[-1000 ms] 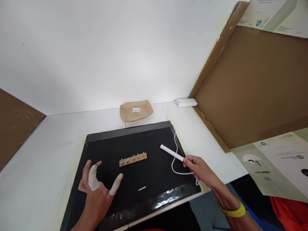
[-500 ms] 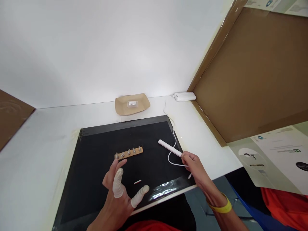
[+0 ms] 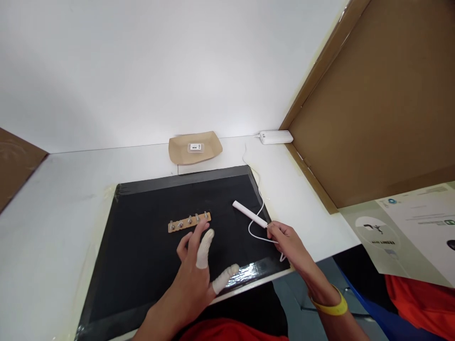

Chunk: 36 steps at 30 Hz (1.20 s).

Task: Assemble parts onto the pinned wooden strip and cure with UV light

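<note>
My right hand (image 3: 284,237) is closed around the near end of a white corded stick (image 3: 249,213), which points up and to the left just above or on the black mat (image 3: 142,251). My left hand (image 3: 197,263) is open over the mat, thumb and index finger apart, both in white finger cots. Its other fingers are near the right end of a brown cardboard strip (image 3: 185,227) carrying several small metal pieces. I cannot tell whether a fingertip touches the strip.
Behind the mat stands a brown paper tray (image 3: 177,154) with a small clear labelled box (image 3: 195,148). A white power bank or adapter (image 3: 276,137) lies at the back right, with a white cord (image 3: 262,194) running nearby. Cardboard panels (image 3: 384,109) stand at the sides.
My left hand has moved right, from the strip's left end toward its right end. It now covers the spot where a small thin stick lay. My right hand keeps its hold.
</note>
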Available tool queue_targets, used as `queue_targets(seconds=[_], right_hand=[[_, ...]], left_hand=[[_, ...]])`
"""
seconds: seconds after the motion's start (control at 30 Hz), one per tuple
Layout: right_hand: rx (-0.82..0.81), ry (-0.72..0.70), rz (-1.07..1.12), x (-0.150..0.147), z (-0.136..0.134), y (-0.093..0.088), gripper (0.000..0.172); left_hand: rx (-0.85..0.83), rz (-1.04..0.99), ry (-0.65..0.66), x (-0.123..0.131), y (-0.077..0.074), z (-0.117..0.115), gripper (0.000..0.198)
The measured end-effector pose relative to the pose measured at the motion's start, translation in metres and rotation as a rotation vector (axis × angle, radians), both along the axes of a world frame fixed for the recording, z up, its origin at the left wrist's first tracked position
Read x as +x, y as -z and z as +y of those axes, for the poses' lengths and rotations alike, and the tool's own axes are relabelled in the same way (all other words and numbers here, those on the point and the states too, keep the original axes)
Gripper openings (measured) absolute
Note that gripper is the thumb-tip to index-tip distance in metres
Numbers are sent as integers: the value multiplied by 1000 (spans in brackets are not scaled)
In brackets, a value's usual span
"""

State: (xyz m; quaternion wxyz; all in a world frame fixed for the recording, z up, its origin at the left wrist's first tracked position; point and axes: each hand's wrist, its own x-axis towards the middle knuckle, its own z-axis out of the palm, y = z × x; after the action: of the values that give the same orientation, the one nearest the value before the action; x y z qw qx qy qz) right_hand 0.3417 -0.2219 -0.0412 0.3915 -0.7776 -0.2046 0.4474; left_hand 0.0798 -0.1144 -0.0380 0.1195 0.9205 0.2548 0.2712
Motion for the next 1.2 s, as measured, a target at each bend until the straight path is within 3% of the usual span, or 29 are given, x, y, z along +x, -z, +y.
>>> queue_targets(seconds=[0.07, 0.2, 0.3, 0.57, 0.73, 0.87, 0.97, 1.03, 1.1, 1.2], right_hand=[[-8, -39, 5, 1, -1, 1, 37], [1, -86, 10, 0, -2, 3, 43], [13, -105, 16, 0, -2, 3, 46], [22, -131, 41, 2, -3, -2, 46], [36, -139, 103, 3, -1, -5, 46], [72, -139, 167, 2, -2, -13, 51], [110, -114, 180, -1, -4, -21, 55], [136, -94, 174, -4, -6, -26, 56], [154, -83, 170, -7, -8, -30, 57], [184, -97, 150, -13, -10, -35, 57]], left_hand=[[-11, 141, 69, 17, -11, 9, 65], [27, 275, 32, 58, -25, 29, 76], [-22, 357, 48, 78, -24, 38, 69], [-178, 395, 23, 85, -13, 37, 81], [-212, 324, 33, 84, -5, 37, 72], [-395, 174, 39, 81, -9, 38, 76], [-726, -76, 51, 83, -16, 36, 77], [-988, -348, 35, 90, -21, 35, 68], [-1179, -614, -44, 99, -27, 34, 57], [-1304, -837, -190, 111, -37, 33, 60]])
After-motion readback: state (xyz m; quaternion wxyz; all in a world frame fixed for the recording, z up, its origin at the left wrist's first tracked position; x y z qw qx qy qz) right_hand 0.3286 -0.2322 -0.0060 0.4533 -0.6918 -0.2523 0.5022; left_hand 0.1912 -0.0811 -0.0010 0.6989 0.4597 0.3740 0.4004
